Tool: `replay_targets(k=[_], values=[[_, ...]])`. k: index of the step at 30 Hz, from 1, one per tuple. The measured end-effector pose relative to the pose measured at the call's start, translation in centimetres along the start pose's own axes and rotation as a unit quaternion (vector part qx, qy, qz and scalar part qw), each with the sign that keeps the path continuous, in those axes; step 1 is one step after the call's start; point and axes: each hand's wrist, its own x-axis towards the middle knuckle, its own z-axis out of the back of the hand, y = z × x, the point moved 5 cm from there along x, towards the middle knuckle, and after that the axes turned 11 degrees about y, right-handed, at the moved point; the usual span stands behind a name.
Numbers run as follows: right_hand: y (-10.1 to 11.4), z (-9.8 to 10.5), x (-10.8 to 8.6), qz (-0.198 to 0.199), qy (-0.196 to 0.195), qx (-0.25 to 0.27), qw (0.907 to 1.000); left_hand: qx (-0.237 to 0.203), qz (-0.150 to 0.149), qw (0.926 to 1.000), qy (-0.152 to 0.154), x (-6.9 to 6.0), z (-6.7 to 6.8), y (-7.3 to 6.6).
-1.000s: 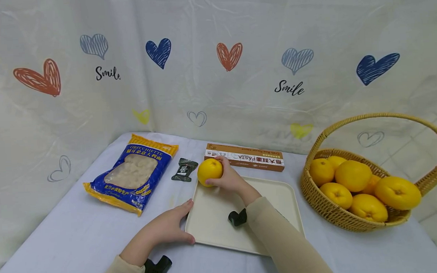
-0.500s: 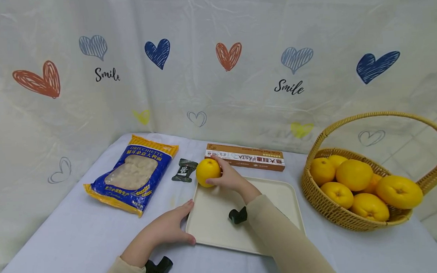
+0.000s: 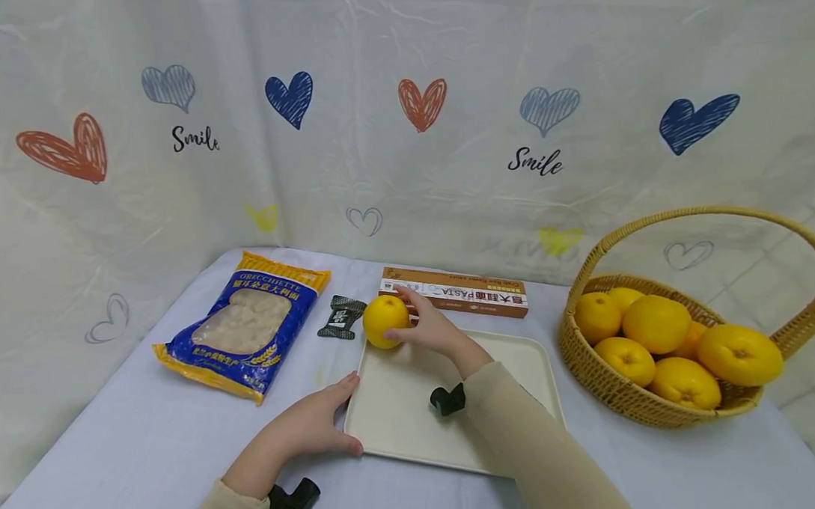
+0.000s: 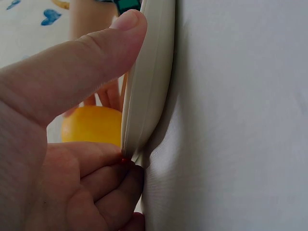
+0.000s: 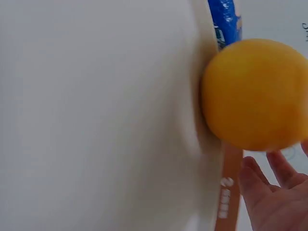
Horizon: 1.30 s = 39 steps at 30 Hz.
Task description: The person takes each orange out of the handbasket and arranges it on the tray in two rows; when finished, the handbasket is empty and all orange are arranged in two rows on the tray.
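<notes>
A yellow-orange fruit (image 3: 386, 322) sits at the far left corner of the cream tray (image 3: 393, 423); the right wrist view shows the same fruit (image 5: 255, 94) by the tray's rim (image 5: 208, 144). My right hand (image 3: 432, 330) is beside it, thumb and fingers spread around its right side without a grip; fingers (image 5: 281, 192) show just below the fruit. Along the tray's left edge, my left hand (image 3: 312, 425) lies with thumb and fingers apart, touching the rim. In the left wrist view the thumb (image 4: 96, 55) rests against the tray's side (image 4: 149, 82).
A blue and yellow pasta bag (image 3: 248, 324) lies at left, with a small dark wrapped packet (image 3: 341, 317) between it and the fruit. Behind the tray is a long pasta box (image 3: 456, 292). A wicker basket (image 3: 608, 393) with several similar fruits stands at right.
The fruit has shifted slightly left. My right hand's fingers have loosened and drawn back a little to the right of it. My left hand has stayed at the tray's edge.
</notes>
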Motion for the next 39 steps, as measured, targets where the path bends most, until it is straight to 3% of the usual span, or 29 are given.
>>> replay_targets(k=[4, 9, 13, 17, 20, 27, 31, 36, 39], values=[[0.3, 2.4, -2.8, 0.02, -0.009, -0.034, 0.9992, 0.001, 0.007, 1.0, 0.005, 0.3, -0.2, 0.1], [0.4, 6.2, -8.0, 0.048, -0.033, -0.079, 0.9952, 0.003, 0.021, 0.9998, 0.004, 0.3, -0.3, 0.6], [0.0, 9.1, -12.6, 0.055, -0.086, -0.114, 0.9882, 0.004, 0.031, 0.9995, -0.003, 0.1, -0.4, 0.9], [-0.5, 11.7, -17.1, 0.061, -0.16, -0.145, 0.9745, 0.0, 0.03, 0.9995, -0.006, -0.1, -0.5, 0.8], [-1.3, 13.1, -20.0, 0.051, -0.205, -0.164, 0.9637, 0.0, 0.026, 0.9996, -0.007, -0.1, -0.5, 0.6], [-2.6, 15.1, -25.9, 0.012, -0.277, -0.123, 0.9528, 0.004, 0.018, 0.9998, -0.003, 0.0, -0.5, 0.1], [-2.8, 15.9, -28.1, -0.008, -0.317, -0.137, 0.9385, 0.005, 0.009, 0.9999, -0.003, -0.3, -0.6, 0.2], [-3.2, 17.3, -30.4, -0.039, -0.37, -0.169, 0.9128, 0.009, 0.005, 0.9999, -0.003, -0.3, -0.6, 0.6], [-3.9, 18.1, -31.9, -0.068, -0.386, -0.168, 0.9046, 0.014, 0.002, 0.9999, 0.002, 0.0, -0.5, 0.7]])
